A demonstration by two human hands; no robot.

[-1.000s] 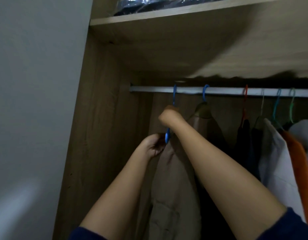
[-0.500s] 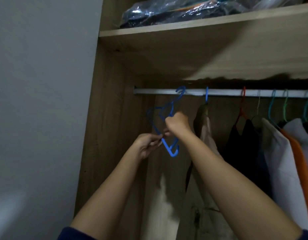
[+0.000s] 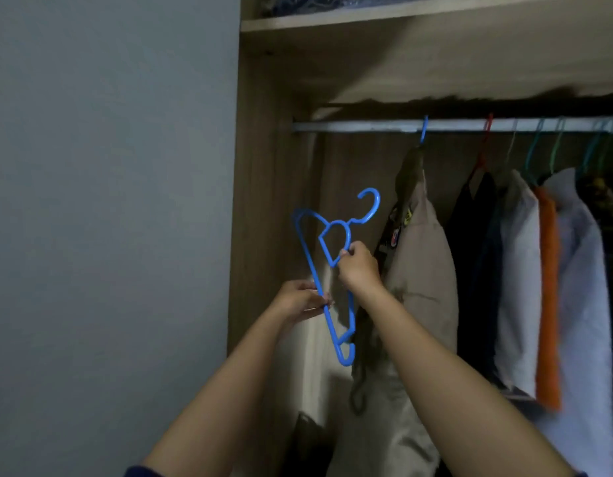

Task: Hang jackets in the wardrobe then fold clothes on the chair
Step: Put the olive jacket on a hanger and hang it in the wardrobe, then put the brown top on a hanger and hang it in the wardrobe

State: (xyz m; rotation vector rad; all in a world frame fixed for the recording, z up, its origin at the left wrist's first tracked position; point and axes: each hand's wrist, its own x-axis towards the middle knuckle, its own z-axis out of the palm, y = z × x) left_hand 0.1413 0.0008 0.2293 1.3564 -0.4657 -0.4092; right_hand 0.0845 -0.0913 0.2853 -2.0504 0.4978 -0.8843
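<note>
Though it carries no garment, bright blue plastic clothes hanger: held tilted, hook up and to the right, below the metal rail at the left end of the wooden wardrobe, just left of the beige jacket.
Left hand: fingers pinch the hanger's long bar.
Right hand: fingers grip its inner triangle.
Done: beige jacket hung on the rail, with the row of dark, white and orange garments to its right.
Left: probably a jacket to put on this hanger and hang. The chair and its clothes are out of view, so folding looks unstarted.
</note>
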